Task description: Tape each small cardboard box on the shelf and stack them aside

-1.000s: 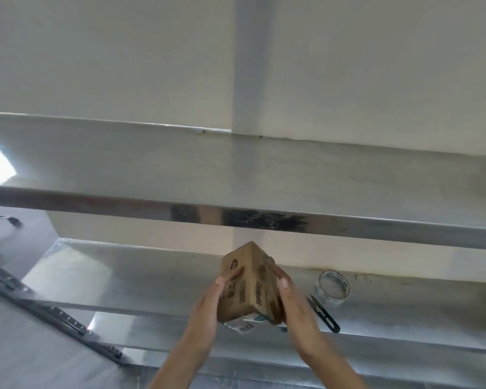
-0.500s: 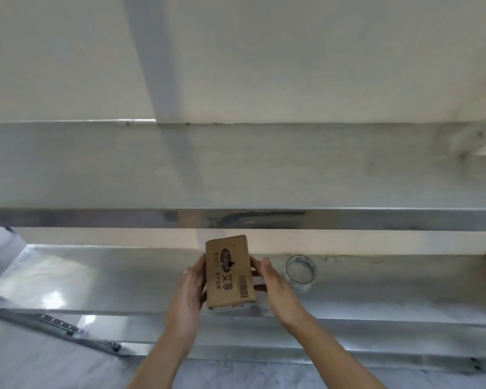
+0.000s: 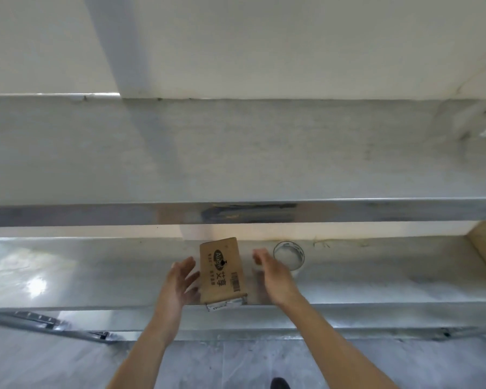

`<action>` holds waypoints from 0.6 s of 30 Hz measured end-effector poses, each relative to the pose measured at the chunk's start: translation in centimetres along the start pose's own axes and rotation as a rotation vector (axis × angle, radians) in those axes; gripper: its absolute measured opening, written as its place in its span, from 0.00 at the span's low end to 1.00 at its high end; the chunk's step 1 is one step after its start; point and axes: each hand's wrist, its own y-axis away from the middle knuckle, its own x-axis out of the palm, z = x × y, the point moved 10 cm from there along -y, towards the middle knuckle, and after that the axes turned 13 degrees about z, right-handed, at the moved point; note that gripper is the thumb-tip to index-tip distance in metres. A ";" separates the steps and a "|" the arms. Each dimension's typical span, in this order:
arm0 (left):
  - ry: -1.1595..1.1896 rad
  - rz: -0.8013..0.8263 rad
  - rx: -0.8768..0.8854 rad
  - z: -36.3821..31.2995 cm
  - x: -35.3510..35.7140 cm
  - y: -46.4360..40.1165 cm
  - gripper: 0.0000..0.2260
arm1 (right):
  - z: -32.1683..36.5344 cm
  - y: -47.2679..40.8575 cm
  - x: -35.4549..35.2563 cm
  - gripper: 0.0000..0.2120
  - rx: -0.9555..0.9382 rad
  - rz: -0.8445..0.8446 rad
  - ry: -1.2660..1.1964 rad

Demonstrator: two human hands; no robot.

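small brown printed cardboard box (image 3: 221, 269) lay flat on the near edge of the steel shelf (image 3: 376, 282) | left hand (image 3: 180, 279) and right hand (image 3: 275, 273) flanked it, grip wide, holding nothing | judged light, stiff, crushable; take by long sides | clear tape roll (image 3: 289, 255) far-right

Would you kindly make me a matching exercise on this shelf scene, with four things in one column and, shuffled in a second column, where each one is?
Things:
1. cardboard box
2. tape roll
3. left hand
4. right hand

Places:
A. beside the box's left side, fingers spread
B. lying flat on the lower shelf, between the two hands
C. to the right of the box, apart from it
D. on the shelf near the back wall, just beyond the right hand

Pairs: 1-B, 2-D, 3-A, 4-C
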 end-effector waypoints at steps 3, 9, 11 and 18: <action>0.074 -0.095 0.053 -1.5 -2.5 -0.1 0.22 | 0.2 0.3 -6.0 0.12 -0.105 -0.199 0.419; 0.018 -0.192 0.184 -4.6 -2.7 0.3 0.16 | -1.8 -2.1 -5.1 0.13 0.079 0.012 1.166; -0.075 -0.178 0.234 -6.2 -1.5 0.6 0.13 | -0.8 -2.1 -5.1 0.12 0.067 -0.036 1.242; -0.488 -0.060 0.274 -10.0 3.0 0.7 0.09 | 4.1 1.9 -5.6 0.10 -0.182 -0.127 0.867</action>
